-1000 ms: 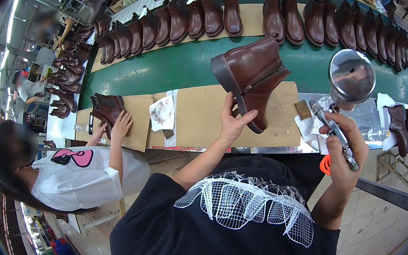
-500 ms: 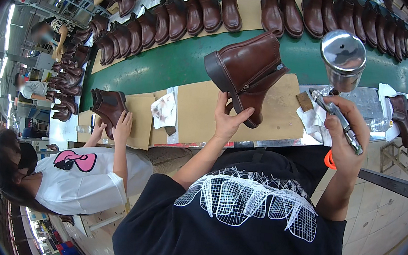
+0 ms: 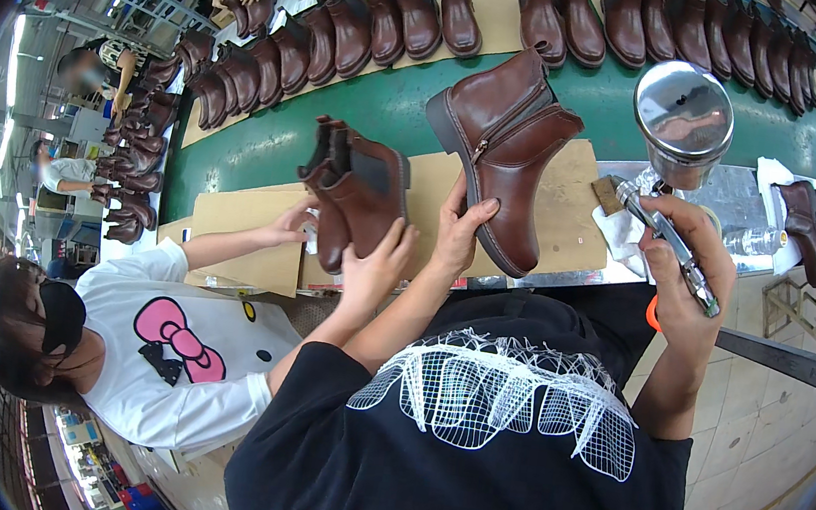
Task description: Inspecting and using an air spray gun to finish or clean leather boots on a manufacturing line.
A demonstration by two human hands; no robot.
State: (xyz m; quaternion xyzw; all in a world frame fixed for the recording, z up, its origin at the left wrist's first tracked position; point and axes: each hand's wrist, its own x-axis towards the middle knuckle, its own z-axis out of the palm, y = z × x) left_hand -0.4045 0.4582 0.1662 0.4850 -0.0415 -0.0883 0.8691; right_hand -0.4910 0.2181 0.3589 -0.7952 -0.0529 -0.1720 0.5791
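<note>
My left hand (image 3: 459,229) is closed on a brown leather ankle boot (image 3: 520,157) by its sole edge. Held up over the bench, the boot shows its side zipper, with its heel to the upper left and its toe pointing down. On the right, my right hand (image 3: 697,260) wraps round a metal spray gun (image 3: 668,234), whose shiny round cup (image 3: 684,115) stands on top. The gun is apart from the boot, its nozzle end toward it. Close to my left forearm, a co-worker's hands (image 3: 377,262) hold a pair of brown ankle boots (image 3: 360,189).
Rows of brown boots (image 3: 343,31) line the far side of the green bench (image 3: 344,112). Cardboard (image 3: 575,204) covers the near edge. A brown block (image 3: 608,194) and white cloth (image 3: 621,239) lie by the spray gun. More boots (image 3: 803,230) stand at right.
The boot in my left hand has turned, its zipper side now facing me and its toe lower. The co-worker has raised a pair of boots and brought it right, beside my left arm.
</note>
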